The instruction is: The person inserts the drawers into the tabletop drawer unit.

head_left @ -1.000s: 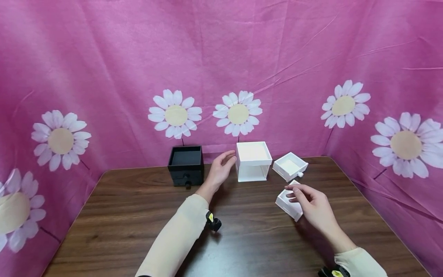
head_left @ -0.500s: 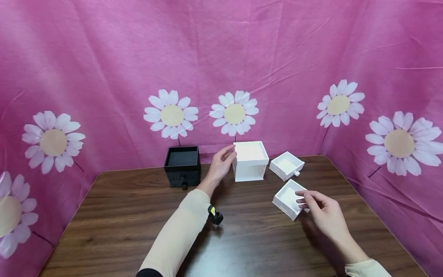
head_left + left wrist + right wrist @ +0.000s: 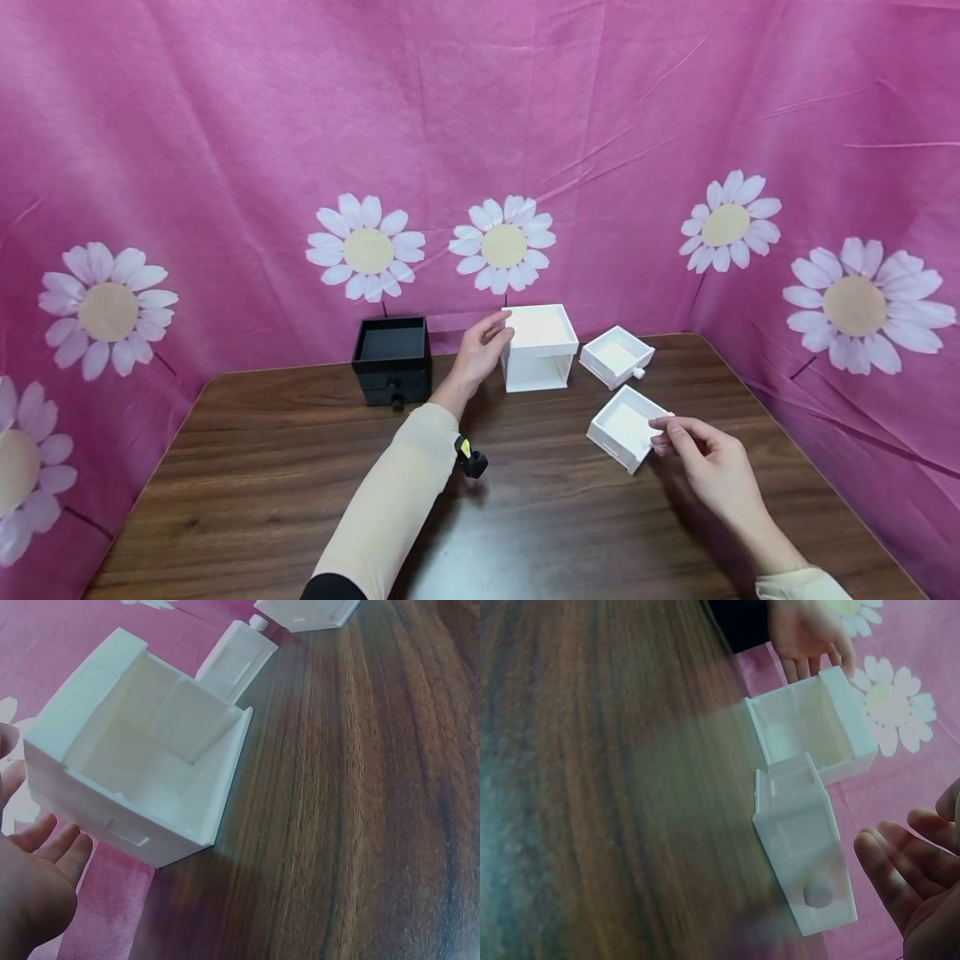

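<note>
A white box frame (image 3: 536,371) with an open front and a shallow tray top stands at the back middle. My left hand (image 3: 477,358) is at its left side; in the left wrist view the fingertips (image 3: 75,844) lie against the side wall with the fingers extended. One white drawer (image 3: 622,429) sits on the table at the front right. Beside its right corner hovers my right hand (image 3: 716,467), fingers loosely bent and holding nothing. The right wrist view shows that drawer's round knob (image 3: 819,891), apart from the fingers. A second white drawer (image 3: 617,354) with a knob rests right of the box.
A black box (image 3: 392,362) with a knobbed drawer stands left of my left hand. The wooden table (image 3: 525,508) ends at a pink flowered cloth (image 3: 600,125) behind and on both sides.
My right hand has drawn off to the right from over the front white drawer, uncovering more of its inside. The left hand stays at the white box's side. The view has shifted slightly.
</note>
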Motion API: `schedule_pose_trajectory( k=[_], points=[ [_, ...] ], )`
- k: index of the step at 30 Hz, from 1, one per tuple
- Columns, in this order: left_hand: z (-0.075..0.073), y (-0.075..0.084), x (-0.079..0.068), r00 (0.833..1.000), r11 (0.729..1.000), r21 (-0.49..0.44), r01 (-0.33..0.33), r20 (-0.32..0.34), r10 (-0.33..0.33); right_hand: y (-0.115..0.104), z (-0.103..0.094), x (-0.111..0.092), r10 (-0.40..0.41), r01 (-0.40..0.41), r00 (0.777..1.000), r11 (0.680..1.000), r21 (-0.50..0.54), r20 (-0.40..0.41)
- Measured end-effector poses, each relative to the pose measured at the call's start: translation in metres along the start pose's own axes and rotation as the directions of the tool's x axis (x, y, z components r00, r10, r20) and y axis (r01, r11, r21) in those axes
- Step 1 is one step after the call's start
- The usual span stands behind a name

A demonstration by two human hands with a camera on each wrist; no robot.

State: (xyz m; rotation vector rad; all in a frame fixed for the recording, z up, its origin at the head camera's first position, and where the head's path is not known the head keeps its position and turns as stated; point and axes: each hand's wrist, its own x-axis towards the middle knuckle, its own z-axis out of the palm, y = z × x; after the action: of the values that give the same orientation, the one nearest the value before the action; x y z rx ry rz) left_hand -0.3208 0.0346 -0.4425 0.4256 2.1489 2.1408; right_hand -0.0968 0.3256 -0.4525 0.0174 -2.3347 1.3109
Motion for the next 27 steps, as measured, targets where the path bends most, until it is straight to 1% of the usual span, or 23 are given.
schedule_pose_trajectory(
  k=[8,12,14,19,27],
  points=[
    [0.003,-0.005,0.002,1.0,1.0,-0.021,0.006,0.0,-0.006,0.009,-0.003,-0.005,-0.025,0.025,1.0,0.996,0.09,-0.005],
    [0.004,-0.009,0.003,1.0,0.999,-0.031,0.005,-0.003,-0.005,0.012,-0.004,-0.007,-0.014,0.014,1.0,0.995,0.099,-0.004],
    [0.004,-0.011,0.003,1.0,0.999,-0.033,0.007,-0.006,-0.007,0.013,-0.004,-0.008,-0.004,0.004,1.0,0.996,0.085,-0.003],
    [0.004,-0.016,0.003,1.0,0.999,-0.04,0.012,-0.018,-0.012,0.016,-0.008,-0.012,0.038,-0.038,0.999,0.999,0.033,-0.002],
    [0.008,-0.018,0.002,0.999,0.997,-0.07,-0.012,-0.034,0.01,0.022,-0.014,-0.015,0.15,-0.15,0.989,0.988,0.029,-0.003]
  ],
)
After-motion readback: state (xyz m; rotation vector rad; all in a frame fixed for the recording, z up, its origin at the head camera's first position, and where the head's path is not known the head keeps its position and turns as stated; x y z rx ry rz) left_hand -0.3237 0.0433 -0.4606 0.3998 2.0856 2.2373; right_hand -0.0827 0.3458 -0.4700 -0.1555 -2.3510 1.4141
